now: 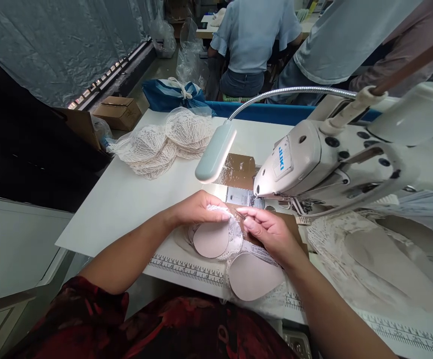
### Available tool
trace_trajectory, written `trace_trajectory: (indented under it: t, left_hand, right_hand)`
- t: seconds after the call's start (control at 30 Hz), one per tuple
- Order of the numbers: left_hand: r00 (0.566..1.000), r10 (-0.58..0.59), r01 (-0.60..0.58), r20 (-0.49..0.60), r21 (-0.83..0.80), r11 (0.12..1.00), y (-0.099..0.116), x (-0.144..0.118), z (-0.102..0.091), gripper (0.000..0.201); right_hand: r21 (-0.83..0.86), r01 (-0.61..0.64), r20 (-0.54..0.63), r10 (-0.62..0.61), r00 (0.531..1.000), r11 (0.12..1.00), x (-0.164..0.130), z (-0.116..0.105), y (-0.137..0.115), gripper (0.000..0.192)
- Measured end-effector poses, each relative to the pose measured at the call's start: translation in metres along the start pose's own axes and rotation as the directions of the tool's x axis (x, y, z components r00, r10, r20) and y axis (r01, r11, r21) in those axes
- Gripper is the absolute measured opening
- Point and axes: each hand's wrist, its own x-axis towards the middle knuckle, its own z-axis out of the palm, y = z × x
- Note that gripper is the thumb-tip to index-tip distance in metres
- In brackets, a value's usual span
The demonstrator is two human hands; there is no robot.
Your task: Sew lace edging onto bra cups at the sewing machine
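Observation:
A white lace bra (pixel 234 239) with smooth pale cups lies inside up at the table's front edge, in front of the sewing machine. My left hand (pixel 203 209) is closed on the lace edge above the left cup (pixel 212 240), thumb on top. Just to its right, my right hand (pixel 266 229) pinches a small thin pointed metal tool (pixel 239 214), its tip close to the lace. Fingers cover most of that tool, so its exact kind is unclear. The right cup (pixel 255 276) rests below my right hand, overlapping the printed ruler (pixel 190 269).
A JUKI sewing machine (pixel 291 154) stands at the right, its needle area just beyond my hands. A lamp (pixel 216 152) hangs low over the table. Stacked lace cups (pixel 156 144) lie at the back left; more lace pieces (pixel 373 249) lie right. A person (pixel 255 40) sits beyond.

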Motion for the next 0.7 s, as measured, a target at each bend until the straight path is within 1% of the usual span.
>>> trace_trajectory:
  t: [0.1,0.2,0.33,0.4,0.47,0.57,0.63,0.7]
  left_hand:
    - [1.0,-0.01,0.01,-0.011,0.007,1.0,-0.001,0.001,0.001,0.03]
    - [1.0,-0.005,0.005,0.015,0.051,0.999,-0.001,0.003,0.003,0.029]
    - [0.998,0.011,-0.016,0.063,0.074,0.997,-0.003,0.005,0.007,0.032]
    - [0.998,0.014,-0.019,0.066,0.082,0.996,-0.003,0.006,0.008,0.033]
    - [0.998,0.008,-0.012,0.056,0.079,0.997,-0.003,0.006,0.008,0.032]
    - [0.998,-0.001,-0.002,0.063,0.054,0.999,-0.001,0.006,0.004,0.032]
    - [0.999,-0.022,0.021,0.048,0.019,1.0,0.0,0.005,-0.005,0.037]
    - [0.996,-0.083,0.086,0.033,-0.086,0.993,-0.002,0.004,-0.016,0.049]
  right_hand:
    - [-0.033,0.003,0.027,-0.003,1.0,0.999,0.002,0.003,-0.001,0.03]
    - [-0.049,0.024,0.036,-0.022,0.999,0.999,0.004,0.009,-0.002,0.026]
    - [-0.11,0.091,0.016,-0.089,0.996,0.99,0.005,0.013,-0.002,0.023]
    - [-0.123,0.098,0.006,-0.098,0.995,0.988,0.005,0.013,-0.001,0.023]
    - [-0.094,0.068,-0.008,-0.069,0.998,0.993,0.006,0.012,0.0,0.024]
    - [-0.052,-0.016,-0.009,0.015,1.0,0.999,0.007,0.007,0.001,0.031]
    - [-0.122,-0.02,-0.024,0.017,1.0,0.992,0.007,0.002,-0.003,0.035]
    - [-0.291,-0.023,-0.055,0.007,0.998,0.957,0.003,-0.007,-0.01,0.033]
